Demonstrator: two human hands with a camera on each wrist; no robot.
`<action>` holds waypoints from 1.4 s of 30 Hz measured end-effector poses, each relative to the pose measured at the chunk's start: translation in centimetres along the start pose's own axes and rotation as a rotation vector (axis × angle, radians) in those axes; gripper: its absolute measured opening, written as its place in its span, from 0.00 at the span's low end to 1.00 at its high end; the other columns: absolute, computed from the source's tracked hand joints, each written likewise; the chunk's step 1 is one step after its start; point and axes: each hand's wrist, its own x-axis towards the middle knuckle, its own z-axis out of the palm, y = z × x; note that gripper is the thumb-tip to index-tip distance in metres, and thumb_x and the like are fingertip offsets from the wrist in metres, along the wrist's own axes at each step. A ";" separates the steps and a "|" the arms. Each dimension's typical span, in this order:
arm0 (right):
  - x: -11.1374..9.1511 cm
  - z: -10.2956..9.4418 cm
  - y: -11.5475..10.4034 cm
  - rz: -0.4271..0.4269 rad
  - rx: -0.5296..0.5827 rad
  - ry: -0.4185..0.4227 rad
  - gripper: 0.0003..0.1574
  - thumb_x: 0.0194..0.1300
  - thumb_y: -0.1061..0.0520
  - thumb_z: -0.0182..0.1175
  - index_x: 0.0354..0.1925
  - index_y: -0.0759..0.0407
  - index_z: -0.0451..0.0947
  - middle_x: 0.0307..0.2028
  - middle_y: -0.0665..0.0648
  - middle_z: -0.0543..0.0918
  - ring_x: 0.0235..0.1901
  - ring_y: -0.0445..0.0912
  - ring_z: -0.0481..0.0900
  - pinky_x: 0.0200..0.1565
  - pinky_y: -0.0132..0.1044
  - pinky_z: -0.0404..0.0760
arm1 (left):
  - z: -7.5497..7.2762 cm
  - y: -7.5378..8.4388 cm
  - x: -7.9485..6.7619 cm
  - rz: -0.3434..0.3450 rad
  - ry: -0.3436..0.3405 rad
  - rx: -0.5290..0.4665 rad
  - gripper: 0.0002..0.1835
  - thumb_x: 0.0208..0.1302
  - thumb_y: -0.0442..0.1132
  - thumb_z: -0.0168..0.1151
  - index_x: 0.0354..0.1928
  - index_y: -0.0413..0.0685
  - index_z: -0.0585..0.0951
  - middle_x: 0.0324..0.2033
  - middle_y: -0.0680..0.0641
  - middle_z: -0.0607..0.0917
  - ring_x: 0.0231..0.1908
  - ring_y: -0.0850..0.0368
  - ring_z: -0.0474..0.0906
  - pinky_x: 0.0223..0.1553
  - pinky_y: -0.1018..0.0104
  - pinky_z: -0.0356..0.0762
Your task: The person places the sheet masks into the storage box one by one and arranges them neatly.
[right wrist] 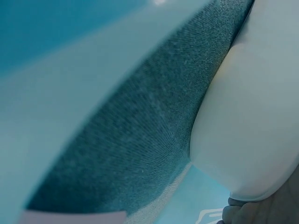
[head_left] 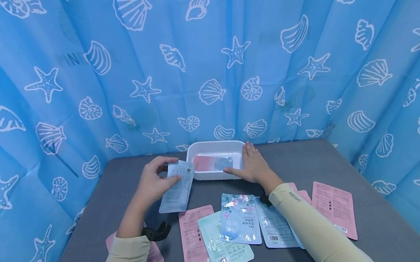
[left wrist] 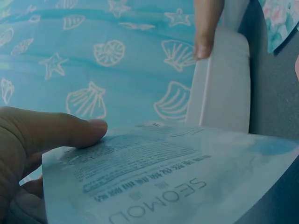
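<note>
My left hand (head_left: 155, 180) pinches a pale blue face mask packet (head_left: 177, 188) between thumb and fingers, just left of a white plastic tub (head_left: 217, 176). Held tilted, the packet shows its printed back; in the left wrist view large grey letters stand on the packet (left wrist: 154, 186). At the tub's right end rests my right hand (head_left: 255, 165), its fingers straight along the side and its thumb at the front rim. Inside the tub lies a pink and blue packet (head_left: 202, 163). In the right wrist view the tub's wall (right wrist: 247, 112) hides much of that hand.
On the grey table (head_left: 123, 183), a pink packet (head_left: 192, 231), a mint green packet (head_left: 215, 229) and a flowered blue packet (head_left: 240, 216) overlap in front. More packets lie under the right forearm, with a pink packet (head_left: 333, 207) farther right. A blue shell-patterned curtain (head_left: 199, 68) hangs behind.
</note>
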 end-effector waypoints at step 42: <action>-0.3 0.1 -0.3 0.009 -0.016 0.017 0.85 0.61 0.09 0.50 0.84 0.71 0.36 0.85 0.69 0.36 0.86 0.64 0.36 0.84 0.59 0.43 | 3.8 -0.8 5.4 0.069 0.493 -0.228 0.23 0.61 0.26 0.76 0.59 0.35 0.85 0.56 0.37 0.83 0.47 0.40 0.85 0.42 0.78 0.81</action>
